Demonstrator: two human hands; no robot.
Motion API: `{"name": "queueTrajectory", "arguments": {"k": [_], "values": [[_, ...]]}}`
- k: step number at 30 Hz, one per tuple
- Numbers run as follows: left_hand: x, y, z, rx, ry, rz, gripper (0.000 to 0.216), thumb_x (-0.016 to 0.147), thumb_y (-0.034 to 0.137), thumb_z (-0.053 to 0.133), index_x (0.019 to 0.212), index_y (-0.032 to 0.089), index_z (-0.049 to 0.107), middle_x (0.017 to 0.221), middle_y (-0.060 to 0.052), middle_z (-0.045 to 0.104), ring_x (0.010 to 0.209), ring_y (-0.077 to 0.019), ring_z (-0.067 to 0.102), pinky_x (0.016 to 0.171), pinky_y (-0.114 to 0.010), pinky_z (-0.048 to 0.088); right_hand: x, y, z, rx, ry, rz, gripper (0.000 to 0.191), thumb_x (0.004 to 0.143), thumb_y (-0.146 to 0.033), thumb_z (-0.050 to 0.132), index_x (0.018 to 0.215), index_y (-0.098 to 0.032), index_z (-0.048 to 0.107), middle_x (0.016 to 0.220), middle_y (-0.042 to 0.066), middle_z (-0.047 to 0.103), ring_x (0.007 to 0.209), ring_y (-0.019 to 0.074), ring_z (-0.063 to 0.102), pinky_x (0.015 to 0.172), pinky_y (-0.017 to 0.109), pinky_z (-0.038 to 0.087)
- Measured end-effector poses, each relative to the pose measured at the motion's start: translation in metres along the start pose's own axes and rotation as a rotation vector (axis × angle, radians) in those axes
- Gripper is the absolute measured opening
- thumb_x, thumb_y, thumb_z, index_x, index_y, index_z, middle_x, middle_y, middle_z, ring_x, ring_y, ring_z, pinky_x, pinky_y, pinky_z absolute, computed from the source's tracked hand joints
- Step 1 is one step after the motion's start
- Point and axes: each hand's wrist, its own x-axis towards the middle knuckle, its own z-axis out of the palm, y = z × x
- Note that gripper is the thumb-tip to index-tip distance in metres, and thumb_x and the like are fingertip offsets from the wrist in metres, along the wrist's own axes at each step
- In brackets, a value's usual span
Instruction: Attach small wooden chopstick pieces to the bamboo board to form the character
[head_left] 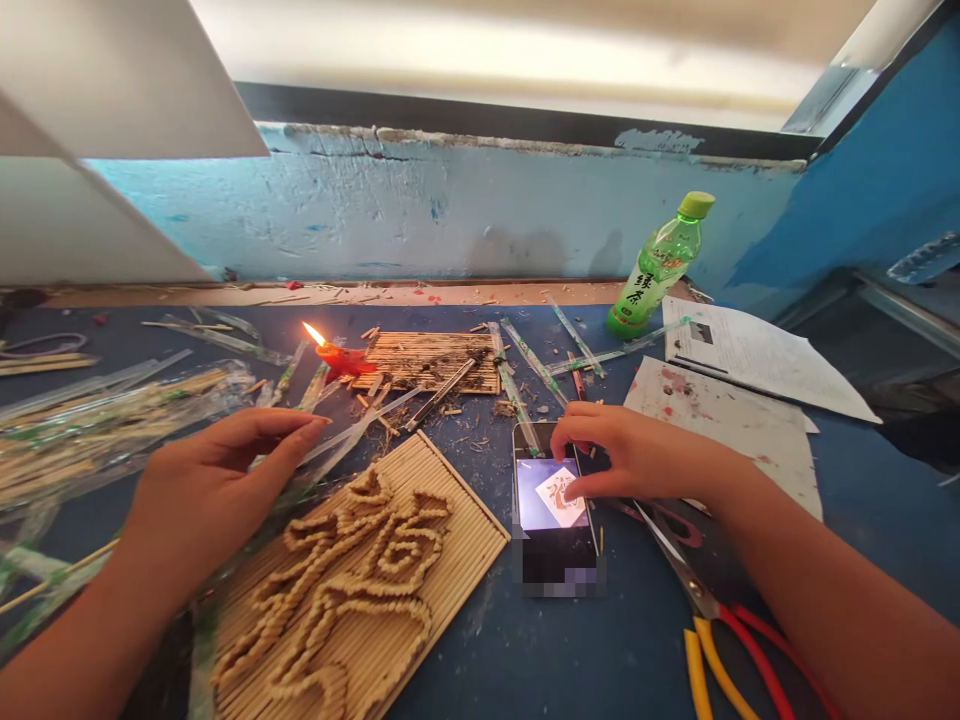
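Note:
My left hand hovers over the upper left of a panel of thin wooden sticks, thumb and forefinger pinched together. Whatever lies between those fingertips is too small to make out. A raised character built from short pale stick pieces stands on the panel. Over a phone my right hand is held with thumb and forefinger apart, the thumb at the lit screen. That screen displays a picture of a reddish-brown design on a white diamond. Scissors with red handles lie beneath my right forearm.
A red candle burns beside a scorched stick mat. Plastic-wrapped sticks spread across the left. A green bottle stands behind papers at right. Yellow-handled pliers or cutters lie at the front edge. Clear wrappers litter the back.

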Motion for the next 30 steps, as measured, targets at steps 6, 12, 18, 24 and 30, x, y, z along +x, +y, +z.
{"name": "queueTrajectory", "arguments": {"k": [6, 12, 18, 24, 30], "values": [[-0.004, 0.003, -0.001, -0.045, 0.015, 0.055, 0.022, 0.073, 0.047, 0.069, 0.079, 0.027, 0.076, 0.076, 0.002, 0.076, 0.072, -0.0197, 0.065, 0.073, -0.032, 0.048, 0.003, -0.002, 0.006, 0.057, 0.013, -0.066, 0.020, 0.090, -0.040, 0.068, 0.097, -0.021, 0.064, 0.096, 0.001, 0.056, 0.080, 0.0143, 0.054, 0.075, 0.029, 0.043], [-0.004, -0.001, -0.003, -0.054, 0.007, 0.121, 0.021, 0.074, 0.045, 0.070, 0.080, 0.026, 0.075, 0.078, 0.002, 0.075, 0.072, -0.0183, 0.064, 0.071, -0.031, 0.049, -0.002, 0.004, 0.005, 0.077, -0.081, -0.102, 0.022, 0.089, -0.040, 0.070, 0.110, -0.034, 0.077, 0.094, 0.000, 0.048, 0.078, 0.0120, 0.054, 0.071, 0.026, 0.043], [-0.007, 0.002, -0.004, -0.077, 0.000, 0.148, 0.016, 0.075, 0.042, 0.071, 0.078, 0.027, 0.076, 0.079, 0.002, 0.075, 0.073, -0.0189, 0.066, 0.072, -0.032, 0.050, 0.001, 0.000, 0.011, 0.078, -0.129, -0.074, 0.040, 0.083, -0.047, 0.076, 0.121, -0.037, 0.072, 0.097, 0.000, 0.049, 0.078, 0.0124, 0.053, 0.070, 0.026, 0.043], [-0.011, 0.008, -0.003, -0.076, 0.025, 0.151, 0.014, 0.077, 0.040, 0.072, 0.080, 0.026, 0.076, 0.079, 0.003, 0.075, 0.076, -0.0185, 0.067, 0.076, -0.031, 0.052, 0.000, 0.000, 0.011, 0.101, -0.021, -0.115, 0.044, 0.084, -0.045, 0.075, 0.127, -0.036, 0.069, 0.094, 0.000, 0.053, 0.077, 0.0126, 0.054, 0.070, 0.026, 0.043], [-0.008, -0.006, -0.003, -0.108, -0.011, 0.231, 0.011, 0.082, 0.033, 0.072, 0.084, 0.022, 0.075, 0.085, 0.001, 0.074, 0.077, -0.0150, 0.065, 0.077, -0.028, 0.053, 0.002, 0.006, 0.010, -0.005, 0.264, -0.154, 0.019, 0.097, -0.032, 0.059, 0.105, -0.025, 0.075, 0.083, 0.001, 0.060, 0.071, 0.0129, 0.056, 0.067, 0.027, 0.043]]}}
